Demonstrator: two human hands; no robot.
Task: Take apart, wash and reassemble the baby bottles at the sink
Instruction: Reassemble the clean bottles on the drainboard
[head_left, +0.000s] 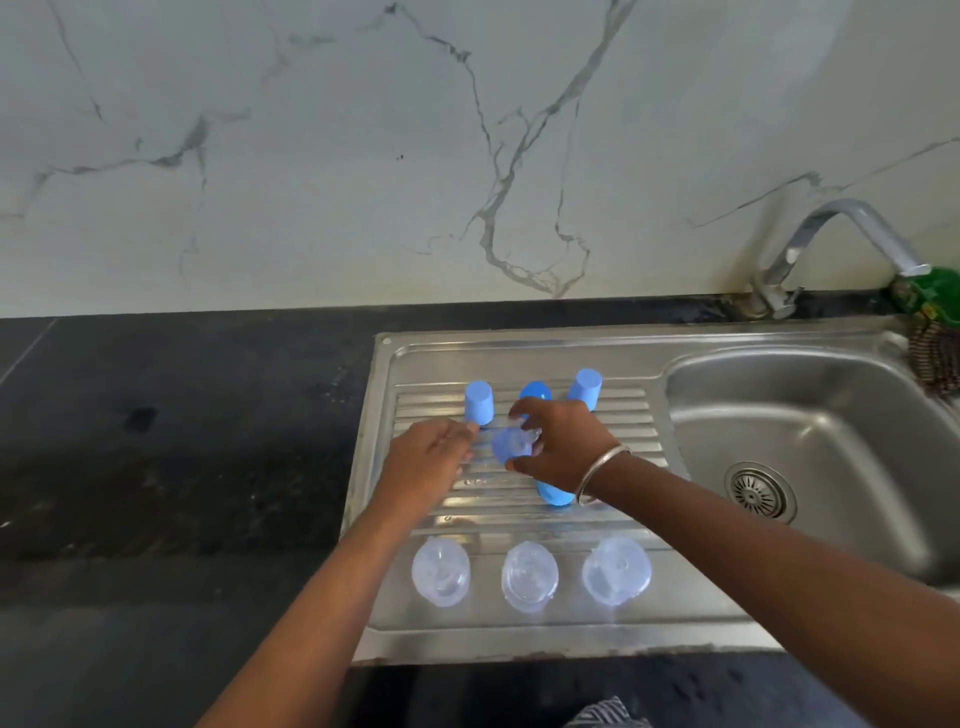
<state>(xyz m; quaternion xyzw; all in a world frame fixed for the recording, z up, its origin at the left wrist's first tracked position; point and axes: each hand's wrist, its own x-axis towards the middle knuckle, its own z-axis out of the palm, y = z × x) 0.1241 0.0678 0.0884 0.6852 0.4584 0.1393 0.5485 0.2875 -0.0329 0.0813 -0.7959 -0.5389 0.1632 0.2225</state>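
Head view: over the ribbed drainboard (631, 415) of a steel sink, the right hand (563, 441) curls its grip around a pale blue bottle part (511, 446). The left hand (431, 457) sits just beside it, fingers relaxed, holding nothing. Blue bottles (478, 401) stand inverted behind the hands. Three clear domed caps (529, 576) line the near edge. The dark tabletop (182, 441) lies to the left.

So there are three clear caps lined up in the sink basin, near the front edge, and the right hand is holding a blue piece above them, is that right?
Not quite. The head view shows the three clear caps on the ribbed drainboard left of the sink basin, not in it. They do sit near the front edge, and the right hand holds a blue piece above them.
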